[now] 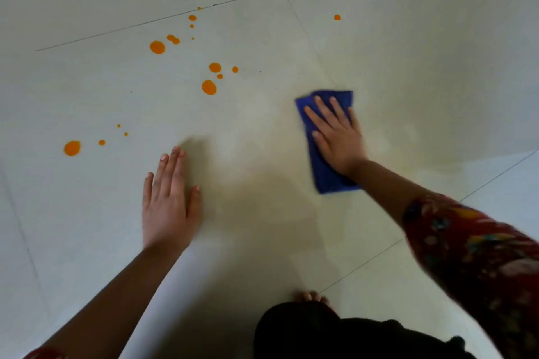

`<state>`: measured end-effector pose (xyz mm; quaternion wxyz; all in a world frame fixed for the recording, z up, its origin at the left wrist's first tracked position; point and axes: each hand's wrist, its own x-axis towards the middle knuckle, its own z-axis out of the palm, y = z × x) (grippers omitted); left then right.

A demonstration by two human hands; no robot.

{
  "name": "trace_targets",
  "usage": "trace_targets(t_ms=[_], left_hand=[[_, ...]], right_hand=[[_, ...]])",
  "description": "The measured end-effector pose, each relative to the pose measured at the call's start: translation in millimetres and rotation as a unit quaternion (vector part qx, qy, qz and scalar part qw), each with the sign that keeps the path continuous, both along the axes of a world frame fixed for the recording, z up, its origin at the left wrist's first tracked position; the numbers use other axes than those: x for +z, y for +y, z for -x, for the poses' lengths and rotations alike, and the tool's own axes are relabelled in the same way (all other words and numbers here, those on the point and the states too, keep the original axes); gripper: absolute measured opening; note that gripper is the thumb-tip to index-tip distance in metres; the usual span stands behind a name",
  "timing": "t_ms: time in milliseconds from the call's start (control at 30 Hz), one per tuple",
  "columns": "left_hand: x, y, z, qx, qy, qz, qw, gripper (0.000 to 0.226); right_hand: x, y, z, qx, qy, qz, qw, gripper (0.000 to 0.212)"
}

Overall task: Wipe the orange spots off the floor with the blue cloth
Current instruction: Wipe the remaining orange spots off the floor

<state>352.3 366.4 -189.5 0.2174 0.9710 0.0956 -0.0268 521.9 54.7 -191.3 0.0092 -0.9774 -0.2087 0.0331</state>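
Note:
A folded blue cloth (pixel 322 175) lies flat on the pale tiled floor (pixel 423 73) right of centre. My right hand (pixel 338 137) presses on it with fingers spread and straight. My left hand (pixel 167 201) rests flat on the bare floor to the left, fingers straight. Several orange spots dot the floor up and to the left: a large one (pixel 209 87) nearest the cloth, another (pixel 157 47) farther back, one (pixel 72 148) at the left near my left hand, and a lone small spot (pixel 337 17) beyond the cloth.
A faint yellowish smear (pixel 262 160) covers the tile between my hands. Dark grout lines (pixel 131 27) cross the floor. My toes (pixel 310 297) and dark-clothed knee (pixel 306 329) show at the bottom centre. A red patterned sleeve (pixel 472 248) covers my right forearm.

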Motion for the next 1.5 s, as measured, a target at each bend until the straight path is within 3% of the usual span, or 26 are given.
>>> trace_targets(t_ms=[67, 133, 200, 267, 333, 400, 433, 500, 633, 700, 767, 833, 900, 967, 1100, 1200, 1233, 1267, 1300, 1333, 1367, 1433, 1500], left_hand=[[-1, 6, 6, 0.016, -0.009, 0.002, 1.0, 0.063], [0, 10, 10, 0.032, -0.018, 0.001, 0.999, 0.061], [1, 13, 10, 0.052, -0.017, 0.004, 0.999, 0.059], [1, 14, 11, 0.062, -0.015, 0.006, 0.998, 0.059], [3, 14, 15, 0.055, -0.01, 0.008, 0.998, 0.059], [3, 12, 25, 0.032, 0.003, 0.007, 0.999, 0.061], [4, 13, 31, 0.021, 0.009, 0.002, 1.0, 0.063], [5, 20, 40, -0.01, 0.024, -0.008, 1.0, 0.064], [17, 47, 52, -0.072, 0.046, -0.046, 0.995, 0.063], [25, 62, 54, -0.104, 0.07, -0.078, 0.989, 0.064], [35, 85, 59, -0.122, 0.096, -0.11, 0.982, 0.068], [42, 108, 69, -0.15, 0.125, -0.114, 0.974, 0.074], [49, 129, 81, -0.176, 0.135, -0.118, 0.968, 0.076], [55, 146, 91, -0.19, 0.135, -0.122, 0.965, 0.076], [47, 161, 102, -0.095, 0.126, -0.059, 0.986, 0.081], [30, 161, 104, 0.0, 0.112, -0.033, 0.993, 0.073], [24, 161, 106, 0.017, 0.103, -0.029, 0.994, 0.072], [18, 165, 110, 0.034, 0.094, -0.019, 0.995, 0.073], [15, 163, 112, 0.047, 0.083, -0.011, 0.995, 0.074], [11, 164, 114, 0.062, 0.071, -0.004, 0.996, 0.073], [8, 167, 116, 0.076, 0.061, 0.0, 0.995, 0.071], [3, 171, 117, 0.089, 0.046, 0.002, 0.995, 0.067], [0, 176, 114, 0.084, 0.031, 0.0, 0.996, 0.064]], right_hand=[[-6, 57, 20, 0.029, -0.009, -0.017, 0.999, 0.057], [-9, 89, 78, 0.151, 0.018, -0.012, 0.988, 0.056], [-4, 77, 139, 0.304, 0.068, -0.003, 0.95, 0.054], [2, 35, 141, 0.399, 0.096, 0.005, 0.912, 0.051], [-2, 0, 98, 0.339, 0.064, 0.02, 0.938, 0.051], [-2, -5, 48, 0.137, 0.041, 0.017, 0.99, 0.053], [1, 9, 30, 0.055, 0.03, 0.009, 0.998, 0.054], [3, 57, 18, 0.004, 0.017, -0.005, 1.0, 0.055], [-5, 148, 95, 0.19, 0.024, -0.013, 0.981, 0.056], [-5, 143, 143, 0.282, 0.053, -0.01, 0.958, 0.054], [-1, 124, 132, 0.376, 0.072, -0.006, 0.924, 0.052], [-3, 112, 92, 0.386, 0.062, 0.028, 0.92, 0.051], [3, 118, 49, 0.309, 0.075, 0.061, 0.946, 0.053], [10, 145, 26, 0.288, 0.092, 0.097, 0.948, 0.066], [14, 208, 66, 0.395, 0.104, 0.127, 0.904, 0.069], [-1, 212, 104, 0.558, 0.052, 0.106, 0.821, 0.058], [-6, 209, 103, 0.565, 0.034, 0.101, 0.818, 0.057], [-7, 215, 102, 0.522, 0.022, 0.096, 0.847, 0.055], [-7, 219, 100, 0.424, 0.01, 0.081, 0.902, 0.055], [-6, 230, 101, 0.287, 0.006, 0.065, 0.956, 0.055], [-7, 244, 106, 0.164, 0.007, 0.055, 0.985, 0.056], [-9, 272, 133, 0.073, 0.018, 0.038, 0.996, 0.058], [-12, 283, 167, 0.171, 0.007, 0.038, 0.984, 0.06]])
